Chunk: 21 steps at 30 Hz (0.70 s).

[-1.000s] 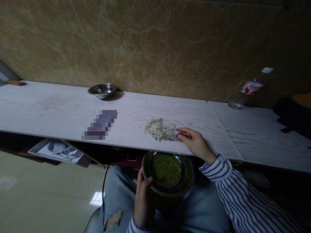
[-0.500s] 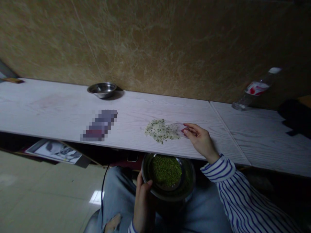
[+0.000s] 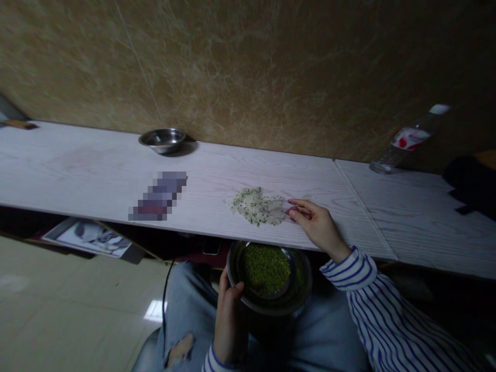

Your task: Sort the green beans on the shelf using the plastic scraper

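My left hand (image 3: pixel 228 310) grips the rim of a steel bowl (image 3: pixel 300 289) filled with green beans (image 3: pixel 266 267), held on my lap just under the table's front edge. My right hand (image 3: pixel 315 225) rests on the white wooden table (image 3: pixel 77 175), fingers pinched on a small clear piece at the right side of a pile of mixed white grains and green beans (image 3: pixel 256 205). The striped sleeve covers my right forearm.
An empty steel bowl (image 3: pixel 163 140) stands at the back by the marbled wall. A blurred flat object (image 3: pixel 158 196) lies left of the pile. A plastic bottle (image 3: pixel 406 139) leans at the back right, a dark thing (image 3: pixel 470 183) beyond it. A shelf with printed paper (image 3: pixel 91 238) sits below.
My right hand drew back to the right, then came in again to the pile's right edge. The bowl on my lap stayed in place.
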### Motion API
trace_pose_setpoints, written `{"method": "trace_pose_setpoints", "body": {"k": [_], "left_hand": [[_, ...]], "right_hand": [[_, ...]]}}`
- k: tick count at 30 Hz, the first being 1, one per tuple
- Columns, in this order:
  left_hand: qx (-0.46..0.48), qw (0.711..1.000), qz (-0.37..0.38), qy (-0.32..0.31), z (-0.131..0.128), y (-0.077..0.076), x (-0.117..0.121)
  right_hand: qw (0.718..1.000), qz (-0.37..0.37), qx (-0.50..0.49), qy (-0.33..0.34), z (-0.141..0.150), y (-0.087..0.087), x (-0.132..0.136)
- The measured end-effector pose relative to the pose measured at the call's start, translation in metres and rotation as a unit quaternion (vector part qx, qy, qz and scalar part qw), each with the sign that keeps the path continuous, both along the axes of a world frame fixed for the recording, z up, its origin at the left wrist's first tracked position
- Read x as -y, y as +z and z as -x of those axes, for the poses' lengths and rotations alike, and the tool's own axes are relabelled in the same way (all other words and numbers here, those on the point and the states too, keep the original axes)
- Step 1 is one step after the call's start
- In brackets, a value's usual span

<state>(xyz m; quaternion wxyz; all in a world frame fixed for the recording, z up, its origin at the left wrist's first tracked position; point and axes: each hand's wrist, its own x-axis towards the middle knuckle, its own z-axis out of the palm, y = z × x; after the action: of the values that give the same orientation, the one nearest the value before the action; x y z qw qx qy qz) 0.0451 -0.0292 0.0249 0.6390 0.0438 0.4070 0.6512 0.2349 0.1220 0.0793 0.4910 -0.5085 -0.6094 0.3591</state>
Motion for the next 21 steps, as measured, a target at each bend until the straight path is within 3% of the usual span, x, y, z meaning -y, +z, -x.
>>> {"method": "trace_pose_setpoints", "body": {"k": [9,21], "left_hand": [[-0.008,1.000,-0.009,-0.006,0.002,-0.006,0.004],[-0.010,1.000,-0.003,-0.008,0.003,-0.004,0.002]], "right_hand": [[1.000,0.011,0.006,-0.004,-0.004,0.008,0.018],[1.000,0.011,0.017,-0.013,-0.006,0.005,0.028]]}}
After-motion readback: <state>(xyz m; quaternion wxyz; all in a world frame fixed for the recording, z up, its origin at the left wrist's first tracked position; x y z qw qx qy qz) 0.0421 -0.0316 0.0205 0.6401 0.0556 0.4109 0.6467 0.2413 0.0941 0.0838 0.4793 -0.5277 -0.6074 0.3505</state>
